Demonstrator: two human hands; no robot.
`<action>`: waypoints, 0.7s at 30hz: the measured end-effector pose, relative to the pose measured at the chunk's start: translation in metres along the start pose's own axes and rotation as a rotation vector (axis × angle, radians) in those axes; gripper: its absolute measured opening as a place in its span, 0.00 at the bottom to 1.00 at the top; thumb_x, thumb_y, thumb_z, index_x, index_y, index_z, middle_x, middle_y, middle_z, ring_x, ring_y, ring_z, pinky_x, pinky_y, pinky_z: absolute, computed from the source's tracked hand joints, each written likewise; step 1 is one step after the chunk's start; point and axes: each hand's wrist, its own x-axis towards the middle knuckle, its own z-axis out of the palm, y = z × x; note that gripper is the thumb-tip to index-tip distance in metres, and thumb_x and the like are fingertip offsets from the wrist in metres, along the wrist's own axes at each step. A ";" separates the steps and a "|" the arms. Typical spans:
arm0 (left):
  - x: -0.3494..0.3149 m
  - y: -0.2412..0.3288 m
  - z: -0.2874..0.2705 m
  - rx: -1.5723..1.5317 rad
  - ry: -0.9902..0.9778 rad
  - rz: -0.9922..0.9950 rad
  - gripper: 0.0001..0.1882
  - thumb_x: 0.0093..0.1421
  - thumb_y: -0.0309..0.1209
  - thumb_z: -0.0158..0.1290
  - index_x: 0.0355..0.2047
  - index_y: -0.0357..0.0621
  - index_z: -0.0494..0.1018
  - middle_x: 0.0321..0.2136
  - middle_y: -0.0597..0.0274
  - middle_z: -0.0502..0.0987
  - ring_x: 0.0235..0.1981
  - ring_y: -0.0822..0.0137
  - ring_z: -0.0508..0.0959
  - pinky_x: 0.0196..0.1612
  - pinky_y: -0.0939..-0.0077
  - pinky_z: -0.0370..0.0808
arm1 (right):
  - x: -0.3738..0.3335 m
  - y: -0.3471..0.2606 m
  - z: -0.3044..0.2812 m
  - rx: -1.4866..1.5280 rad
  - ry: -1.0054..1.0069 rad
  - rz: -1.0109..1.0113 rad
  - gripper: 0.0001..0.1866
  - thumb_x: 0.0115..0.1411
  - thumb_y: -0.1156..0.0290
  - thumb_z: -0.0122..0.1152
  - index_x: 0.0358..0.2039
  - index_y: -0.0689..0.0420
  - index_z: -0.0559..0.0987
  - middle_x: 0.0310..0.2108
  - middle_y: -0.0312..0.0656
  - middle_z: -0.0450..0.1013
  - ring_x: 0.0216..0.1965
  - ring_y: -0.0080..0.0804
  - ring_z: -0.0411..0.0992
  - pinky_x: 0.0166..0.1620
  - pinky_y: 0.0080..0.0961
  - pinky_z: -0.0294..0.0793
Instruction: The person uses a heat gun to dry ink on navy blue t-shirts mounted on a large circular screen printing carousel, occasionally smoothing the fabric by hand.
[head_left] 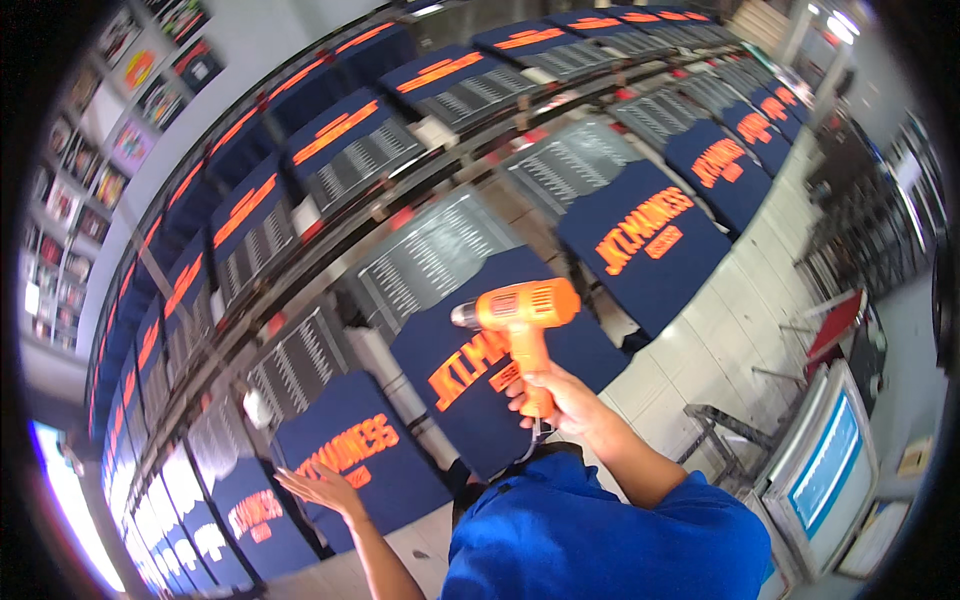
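Observation:
My right hand (556, 395) grips the handle of an orange heat gun (518, 313), its nozzle pointing left over a navy shirt with orange print (478, 385) stretched on a board. My left hand (322, 487) is flat and open, fingers spread, hovering at the lower edge of the neighbouring navy shirt (345, 445) with the same orange print. My blue sleeve and torso (600, 535) fill the lower middle of the view.
Long rows of boards carry navy shirts with orange and white prints, such as one (645, 240) further right, curving across the room. A screen-printing frame with a blue mesh (825, 465) leans at the lower right. Racks (860, 215) stand along the tiled aisle. Shelves (90, 150) line the left wall.

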 end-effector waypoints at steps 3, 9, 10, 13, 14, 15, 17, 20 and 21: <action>0.054 -0.090 0.002 0.200 0.023 -0.196 0.37 0.67 0.47 0.44 0.66 0.33 0.48 0.64 0.38 0.53 0.66 0.43 0.52 0.67 0.51 0.48 | 0.000 0.035 0.023 0.034 -0.075 0.061 0.24 0.60 0.66 0.56 0.55 0.48 0.61 0.33 0.39 0.72 0.29 0.27 0.73 0.25 0.26 0.74; 0.051 -0.171 0.000 -0.304 -0.477 -0.086 0.18 0.66 0.35 0.47 0.51 0.35 0.70 0.38 0.42 0.78 0.39 0.49 0.79 0.43 0.61 0.74 | 0.016 0.127 0.114 -0.257 -0.101 0.165 0.20 0.59 0.69 0.56 0.51 0.55 0.65 0.32 0.39 0.73 0.23 0.20 0.69 0.19 0.17 0.69; 0.055 -0.161 -0.012 -0.384 -0.623 -0.144 0.17 0.66 0.35 0.47 0.49 0.36 0.72 0.36 0.44 0.78 0.36 0.53 0.79 0.40 0.65 0.74 | 0.023 0.145 0.126 -0.282 -0.087 0.162 0.19 0.59 0.69 0.56 0.50 0.56 0.65 0.32 0.39 0.73 0.23 0.20 0.69 0.19 0.17 0.69; 0.046 -0.204 -0.029 -0.313 -0.801 -0.024 0.14 0.66 0.34 0.46 0.29 0.34 0.69 0.19 0.42 0.70 0.22 0.45 0.71 0.27 0.59 0.67 | 0.041 0.197 0.162 -0.385 0.004 0.130 0.15 0.62 0.63 0.58 0.44 0.57 0.69 0.32 0.40 0.74 0.21 0.20 0.70 0.17 0.17 0.68; 0.046 -0.213 -0.036 -0.318 -0.759 -0.047 0.14 0.66 0.33 0.45 0.28 0.34 0.68 0.19 0.44 0.70 0.20 0.48 0.71 0.26 0.59 0.66 | 0.045 0.209 0.172 -0.416 0.063 0.091 0.16 0.62 0.60 0.58 0.42 0.57 0.70 0.31 0.40 0.74 0.22 0.21 0.71 0.17 0.17 0.68; 0.047 -0.223 -0.048 -0.323 -0.718 -0.071 0.14 0.66 0.33 0.45 0.27 0.34 0.67 0.18 0.45 0.71 0.18 0.51 0.71 0.25 0.59 0.65 | 0.048 0.220 0.181 -0.446 0.122 0.051 0.17 0.62 0.58 0.59 0.41 0.57 0.70 0.31 0.40 0.74 0.22 0.21 0.71 0.17 0.17 0.68; 0.043 -0.259 -0.068 -0.385 -0.614 -0.157 0.15 0.66 0.32 0.44 0.26 0.33 0.66 0.16 0.49 0.68 0.16 0.59 0.69 0.23 0.61 0.64 | 0.051 0.230 0.202 -0.556 0.176 -0.019 0.17 0.62 0.57 0.58 0.39 0.58 0.71 0.27 0.39 0.73 0.22 0.23 0.74 0.18 0.19 0.72; 0.046 -0.314 -0.125 -0.297 -0.551 -0.322 0.13 0.66 0.30 0.43 0.27 0.34 0.65 0.16 0.52 0.63 0.18 0.66 0.66 0.23 0.66 0.64 | 0.056 0.236 0.214 -0.652 0.216 -0.054 0.15 0.64 0.58 0.57 0.37 0.59 0.71 0.24 0.37 0.71 0.20 0.24 0.73 0.19 0.18 0.72; 0.049 -0.336 -0.141 -0.312 -0.495 -0.348 0.11 0.66 0.28 0.43 0.27 0.34 0.64 0.17 0.51 0.62 0.19 0.67 0.65 0.24 0.67 0.65 | 0.059 0.238 0.216 -0.671 0.224 -0.075 0.15 0.63 0.58 0.57 0.36 0.58 0.71 0.23 0.37 0.70 0.20 0.24 0.72 0.21 0.19 0.72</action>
